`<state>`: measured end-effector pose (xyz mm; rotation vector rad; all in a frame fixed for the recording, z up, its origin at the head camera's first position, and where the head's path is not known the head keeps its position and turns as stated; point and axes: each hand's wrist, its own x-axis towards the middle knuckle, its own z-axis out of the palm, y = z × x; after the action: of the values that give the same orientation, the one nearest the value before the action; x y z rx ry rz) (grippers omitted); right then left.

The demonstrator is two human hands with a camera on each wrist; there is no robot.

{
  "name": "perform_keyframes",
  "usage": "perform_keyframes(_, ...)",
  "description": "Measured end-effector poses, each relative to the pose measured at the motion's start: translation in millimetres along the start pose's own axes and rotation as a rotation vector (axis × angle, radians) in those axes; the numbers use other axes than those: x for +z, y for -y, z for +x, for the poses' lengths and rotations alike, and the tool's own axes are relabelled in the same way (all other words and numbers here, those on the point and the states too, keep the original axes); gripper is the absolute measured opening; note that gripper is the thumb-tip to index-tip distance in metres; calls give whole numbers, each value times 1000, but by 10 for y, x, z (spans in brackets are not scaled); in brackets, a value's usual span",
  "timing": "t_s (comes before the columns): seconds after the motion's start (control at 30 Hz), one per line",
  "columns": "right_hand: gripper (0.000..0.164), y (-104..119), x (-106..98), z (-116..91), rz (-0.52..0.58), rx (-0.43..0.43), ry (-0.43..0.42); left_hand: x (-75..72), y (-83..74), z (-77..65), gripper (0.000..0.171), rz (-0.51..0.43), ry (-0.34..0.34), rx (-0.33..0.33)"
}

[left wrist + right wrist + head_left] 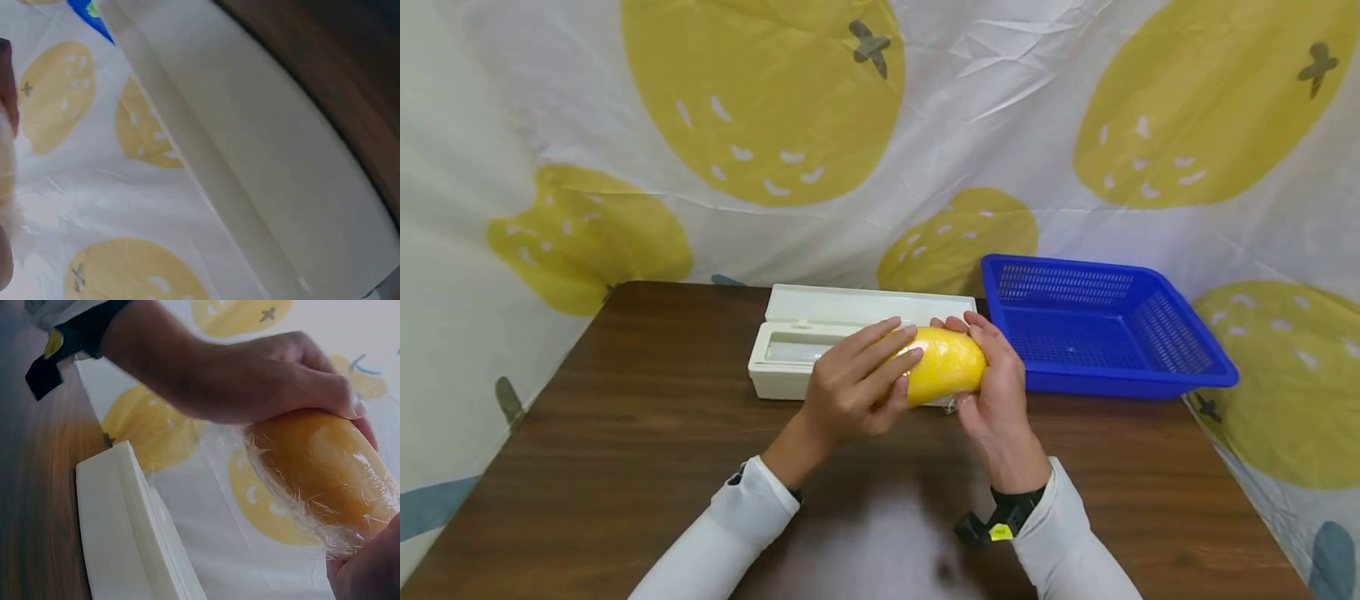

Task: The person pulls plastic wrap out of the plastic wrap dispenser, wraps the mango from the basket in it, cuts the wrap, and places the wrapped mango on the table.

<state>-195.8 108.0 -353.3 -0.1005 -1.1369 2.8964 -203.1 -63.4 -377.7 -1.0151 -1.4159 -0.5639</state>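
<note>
Both hands hold a yellow mango [946, 367] above the table's middle, its skin shiny under clear plastic film. My left hand [853, 383] lies over its left end, with the thumb on the lower side. On the other end, my right hand [1000, 387] curls its fingers round the far side, thumb underneath. The right wrist view shows the film [294, 494] wrinkled and bunched along one side of the mango. Behind the hands, a white cling film dispenser [777, 383] stands with its lid [865, 304] raised, partly hidden by them.
A blue plastic basket [1112, 387] sits at the back right, close to the dispenser's right end. The brown wooden table [647, 467] runs back to a white curtain [985, 125] printed with yellow fruit.
</note>
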Motion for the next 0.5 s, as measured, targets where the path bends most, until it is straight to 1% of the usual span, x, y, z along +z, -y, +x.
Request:
perform_keyframes(0.07,19,-6,1,-12,18,9,-11,7,-7,-29,33,-26,-36,-71)
perform_keyframes(0.1,19,-10,3,-18,25,16,-14,15,-14,-43,35,-45,-61,-125)
perform_keyframes(0.13,19,-17,3,-24,33,24,-15,23,-24,-56,37,-71,-87,-196)
perform_keyframes(0.2,19,-40,13,-38,50,38,-8,43,-47,-73,39,-143,-147,-367)
perform_keyframes(0.23,20,-56,19,-42,61,43,1,52,-61,-78,39,-198,-178,-464)
perform_keyframes(0.33,26,-117,42,-65,53,31,60,57,-95,-80,39,-404,-258,-779)
perform_keyframes(0.4,33,-173,55,-86,0,-12,121,41,-103,-74,37,-539,-291,-960)
perform_keyframes(0.43,37,-204,61,-100,-33,-48,151,32,-103,-69,35,-600,-302,-1033)
perform_keyframes(0.47,39,-233,67,-115,-62,-97,178,22,-100,-63,35,-643,-306,-1094)
perform_keyframes(0.5,41,-256,74,-130,-87,-148,200,16,-98,-57,34,-671,-306,-1142)
